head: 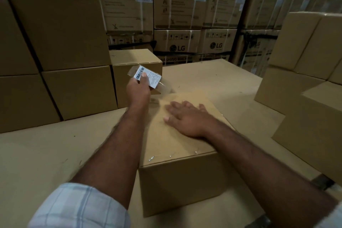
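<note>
A closed brown cardboard box (177, 168) stands in front of me on a cardboard-covered surface (46, 153). My right hand (187, 118) lies flat on its top with straight fingers. My left hand (137, 89) is raised above the box's far left corner and pinches a white barcode label (148, 77) with clear tape strips sticking out at both ends. A few metal staples show near the box's front top edge.
Plain cardboard boxes are stacked at the left (61, 42) and at the right (305, 87). A smaller box (137, 61) stands just behind my left hand. Tall strapped LG appliance cartons (177, 46) form a wall at the back.
</note>
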Action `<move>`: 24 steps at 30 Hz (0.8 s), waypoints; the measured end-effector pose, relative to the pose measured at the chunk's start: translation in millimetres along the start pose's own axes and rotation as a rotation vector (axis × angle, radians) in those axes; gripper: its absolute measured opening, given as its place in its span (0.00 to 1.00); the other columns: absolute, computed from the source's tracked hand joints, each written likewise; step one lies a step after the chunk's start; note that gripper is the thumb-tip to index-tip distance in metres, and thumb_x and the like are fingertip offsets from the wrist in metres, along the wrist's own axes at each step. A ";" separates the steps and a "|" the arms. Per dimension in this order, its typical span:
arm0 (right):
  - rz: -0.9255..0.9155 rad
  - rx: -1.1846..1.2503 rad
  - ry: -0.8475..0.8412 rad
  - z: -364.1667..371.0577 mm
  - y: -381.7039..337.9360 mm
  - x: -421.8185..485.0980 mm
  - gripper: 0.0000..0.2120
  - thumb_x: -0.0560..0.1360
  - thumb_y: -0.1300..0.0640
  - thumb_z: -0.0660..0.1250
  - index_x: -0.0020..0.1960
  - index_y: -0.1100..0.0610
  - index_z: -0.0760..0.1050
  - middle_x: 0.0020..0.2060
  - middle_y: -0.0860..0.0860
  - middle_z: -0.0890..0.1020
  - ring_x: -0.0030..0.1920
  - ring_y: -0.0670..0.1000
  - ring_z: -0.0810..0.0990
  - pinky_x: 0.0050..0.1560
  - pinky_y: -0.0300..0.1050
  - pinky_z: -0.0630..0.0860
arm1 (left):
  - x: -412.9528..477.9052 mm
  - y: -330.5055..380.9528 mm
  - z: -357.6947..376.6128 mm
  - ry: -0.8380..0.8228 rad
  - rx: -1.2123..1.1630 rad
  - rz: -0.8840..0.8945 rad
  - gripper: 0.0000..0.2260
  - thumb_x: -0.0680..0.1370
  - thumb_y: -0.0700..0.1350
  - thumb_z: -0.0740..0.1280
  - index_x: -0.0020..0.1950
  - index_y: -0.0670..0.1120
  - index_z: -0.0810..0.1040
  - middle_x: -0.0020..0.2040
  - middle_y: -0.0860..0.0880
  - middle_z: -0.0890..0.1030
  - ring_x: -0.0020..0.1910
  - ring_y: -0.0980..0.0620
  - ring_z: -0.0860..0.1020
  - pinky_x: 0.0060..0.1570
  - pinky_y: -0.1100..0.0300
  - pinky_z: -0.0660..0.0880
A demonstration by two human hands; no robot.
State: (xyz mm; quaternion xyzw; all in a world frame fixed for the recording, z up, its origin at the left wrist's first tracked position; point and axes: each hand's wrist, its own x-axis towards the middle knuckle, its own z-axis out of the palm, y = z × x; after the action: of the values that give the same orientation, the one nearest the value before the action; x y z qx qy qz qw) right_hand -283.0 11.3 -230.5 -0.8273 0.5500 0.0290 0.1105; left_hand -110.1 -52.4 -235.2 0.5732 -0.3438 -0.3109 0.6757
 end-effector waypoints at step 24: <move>0.593 0.441 0.279 -6.7 61.7 -11.0 0.36 0.75 0.31 0.61 0.70 0.57 0.70 0.66 0.57 0.77 0.63 0.60 0.77 0.53 0.49 0.73 | -39.2 28.1 -55.1 -0.361 0.007 -0.268 0.12 0.78 0.48 0.72 0.55 0.40 0.79 0.37 0.47 0.75 0.33 0.52 0.71 0.31 0.62 0.68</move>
State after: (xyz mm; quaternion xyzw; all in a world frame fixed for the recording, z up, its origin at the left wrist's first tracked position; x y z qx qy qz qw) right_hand -344.4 -3.1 -231.5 -0.5850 0.7679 -0.1719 0.1965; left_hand -86.5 14.6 -217.5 0.5510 -0.3811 -0.4943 0.5539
